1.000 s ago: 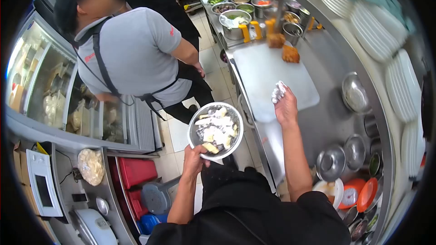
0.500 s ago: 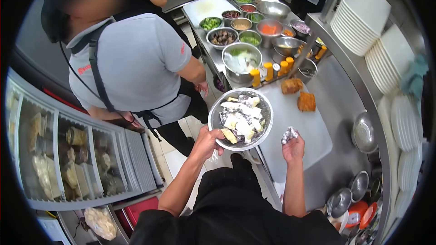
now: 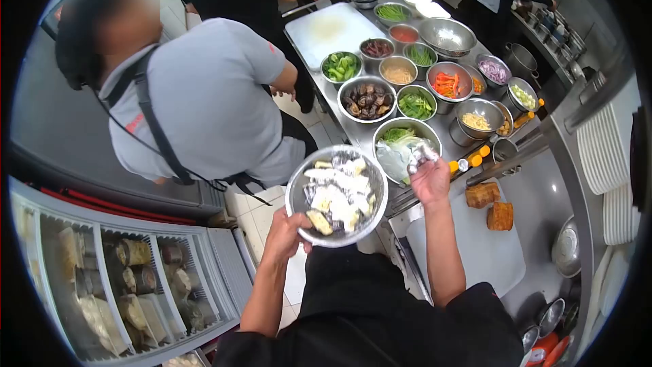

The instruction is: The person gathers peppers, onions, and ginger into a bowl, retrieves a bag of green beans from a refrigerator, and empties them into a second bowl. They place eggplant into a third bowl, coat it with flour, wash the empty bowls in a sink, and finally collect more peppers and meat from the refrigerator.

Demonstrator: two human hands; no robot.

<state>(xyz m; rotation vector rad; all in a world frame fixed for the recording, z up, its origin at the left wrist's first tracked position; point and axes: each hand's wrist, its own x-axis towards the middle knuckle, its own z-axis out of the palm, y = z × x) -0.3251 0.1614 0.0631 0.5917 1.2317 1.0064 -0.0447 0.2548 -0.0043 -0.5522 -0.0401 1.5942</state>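
While the left hand grips the dish by its near rim — level, likely to keep the pale pieces in — just beside the greens bowl, the right hand hangs over that bowl, clenched on a pale scrap.

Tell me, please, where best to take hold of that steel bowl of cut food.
Probably take the steel bowl by its bare right rim, thumb over the edge, from the right: the left hand holds the near rim, and it is shallow and full.
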